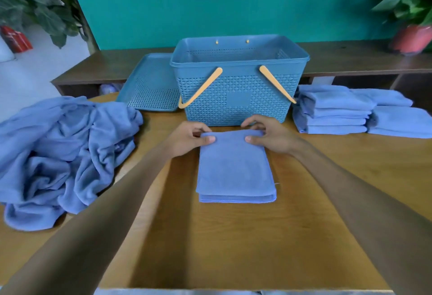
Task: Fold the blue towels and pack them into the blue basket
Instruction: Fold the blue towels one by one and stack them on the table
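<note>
1. Your two forearms reach from the near edge of the wooden desk (233,248) toward its middle.
2. Between them lies the folded blue towel (235,168), flat on the desk, its layered edges toward you and its far end just short of the basket.
3. Your left hand (189,139) pinches the far left corner of that towel, thumb on top, fingers curled behind the edge.
4. Your right hand (268,134) pinches the far right corner the same way; each grip is pressed onto the cloth.
5. At the left edge of the desk sits a crumpled heap of unfolded blue towels (58,154).
6. Toward the right edge, a stack of folded blue towels (332,114) stands beside the basket, with more folded towels (399,121) further right.
7. The blue basket (238,98) stands upright at the far middle of the desk, open, with its yellow handles (201,89) hanging down the front.
8. The basket lid (149,84) leans on the far left, touching the basket.
</note>
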